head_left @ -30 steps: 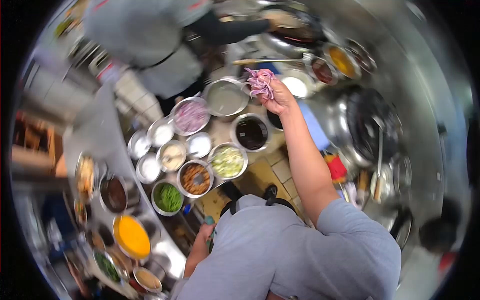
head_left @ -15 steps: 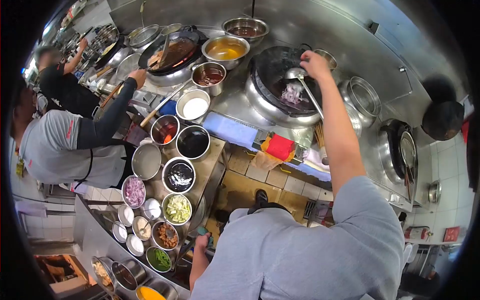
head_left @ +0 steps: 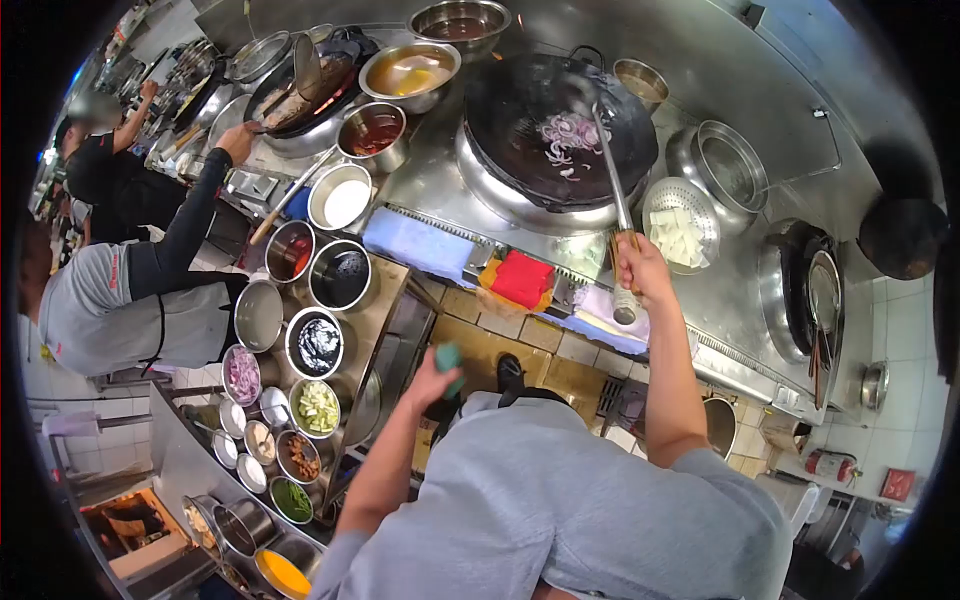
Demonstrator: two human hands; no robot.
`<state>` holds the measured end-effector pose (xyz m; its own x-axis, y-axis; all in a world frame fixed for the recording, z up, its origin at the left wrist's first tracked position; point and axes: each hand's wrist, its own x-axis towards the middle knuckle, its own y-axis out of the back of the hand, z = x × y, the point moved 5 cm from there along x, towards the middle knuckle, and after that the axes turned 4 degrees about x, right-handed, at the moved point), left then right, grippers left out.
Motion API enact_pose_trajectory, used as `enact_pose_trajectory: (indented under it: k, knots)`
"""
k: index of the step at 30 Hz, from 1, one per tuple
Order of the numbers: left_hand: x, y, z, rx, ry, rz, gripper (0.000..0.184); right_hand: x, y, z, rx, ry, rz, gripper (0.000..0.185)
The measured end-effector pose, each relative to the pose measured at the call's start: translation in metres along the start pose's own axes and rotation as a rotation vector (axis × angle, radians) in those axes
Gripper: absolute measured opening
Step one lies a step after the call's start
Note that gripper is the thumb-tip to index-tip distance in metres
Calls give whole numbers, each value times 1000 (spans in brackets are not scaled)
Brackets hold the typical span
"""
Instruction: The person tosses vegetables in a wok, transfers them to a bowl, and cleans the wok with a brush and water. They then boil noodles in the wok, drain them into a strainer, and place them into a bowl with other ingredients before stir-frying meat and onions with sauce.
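Note:
My right hand (head_left: 643, 268) is closed around the handle end of a long metal ladle (head_left: 612, 170). The ladle's blurred bowl rests inside a large black wok (head_left: 500, 120) at the far side of the wok. Sliced purple onion (head_left: 572, 138) lies in the wok, just beside the ladle. My left hand (head_left: 430, 382), lower and to the left over the floor, is wrapped around a green bundle (head_left: 448, 362) that looks like a folded cloth. To the right of the wok, a perforated strainer (head_left: 660, 195) holds pale sliced pieces.
On the left stands a counter with pots of dark sauce (head_left: 315, 345), chopped green vegetable (head_left: 316, 408) and purple onion (head_left: 241, 372). A red cloth (head_left: 522, 278) lies on the stove's front edge. A co-worker in grey (head_left: 185, 320) works at another wok (head_left: 300, 100).
My right hand has drawn back from above the wok to the ladle's handle end. The onion is more spread out. My left hand has risen with the green bundle.

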<state>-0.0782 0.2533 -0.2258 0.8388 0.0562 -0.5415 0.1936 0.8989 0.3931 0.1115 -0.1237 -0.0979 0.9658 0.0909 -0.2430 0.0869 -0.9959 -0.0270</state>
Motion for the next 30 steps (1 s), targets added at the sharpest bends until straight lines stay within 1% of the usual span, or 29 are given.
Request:
enact_pose_trajectory:
  k: [1,2,3,5,6,7,8,9,10,11,12,13,14,15,17,18,19,21,22,23,24,25,26,27,28,29,30]
  knots:
    - [26,-9,27,150,-90,-44,78,-11,-20,-7,711,-199,-166,20]
    - [42,-18,70,188,-278,-42,80,-17,-33,-12,1045,-239,-210,12]
    - [56,-28,108,320,-411,5,77,-19,-42,-14,1045,-244,-210,12]
    - [74,-50,161,590,-413,95,77,-22,-32,-14,251,-171,198,7]
    - [86,-62,175,764,-443,129,77,-29,-32,-25,228,-136,204,10]
    - [97,-72,184,936,-459,169,76,-34,-29,-29,430,-157,145,9]
    - [103,-81,188,986,-460,198,77,-40,-25,-29,630,-195,73,8]
    - [106,-85,189,1031,-439,235,77,-47,-23,-29,738,-204,20,7]
    - [103,-85,192,961,-495,229,77,-52,-25,-28,841,-228,-52,7]
    - [100,-81,197,889,-540,239,77,-56,-25,-29,869,-233,-100,12]
    - [99,-82,198,956,-503,221,77,-60,-27,-32,1016,-239,-171,20]
    - [76,-69,206,918,-596,272,79,-63,-27,-36,1071,-229,-177,26]
    - [56,-53,211,807,-630,283,77,-59,-33,-42,1170,-166,-424,26]
    - [40,-40,206,698,-668,302,76,-53,-32,-50,1148,-141,-486,25]
    - [21,-19,165,444,-662,406,67,-33,-36,-67,1225,-125,-606,23]
    - [4,-4,137,355,-557,428,59,-21,-43,-80,1192,-107,-627,22]
    - [-6,9,93,242,-373,439,54,-8,-49,-94,1159,-87,-652,22]
    - [-42,24,-11,8,-20,464,43,37,-52,-109,1208,-89,-702,21]
    - [-63,22,-79,-120,125,634,39,60,-52,-123,1104,2,-590,18]
    - [-109,24,-127,-206,265,860,33,79,-62,-141,995,104,-481,15]
    - [-146,6,-190,-789,447,935,24,91,-93,-152,988,49,-553,15]
    - [-201,-2,-228,-855,406,1230,19,97,-117,-166,1032,106,-541,9]
    - [-274,-10,-232,-1005,404,1385,19,102,-138,-178,1077,168,-516,6]
    - [-338,-27,-238,-1243,440,1598,19,104,-155,-189,1123,234,-479,8]
    - [-388,-50,-229,-1516,392,1908,14,106,-166,-198,1171,307,-434,14]
    - [-420,-90,-263,-1774,46,2078,19,110,-171,-205,1219,384,-383,20]
    - [-451,-121,-253,-1880,-173,2372,25,152,-168,-208,1470,222,-506,20]
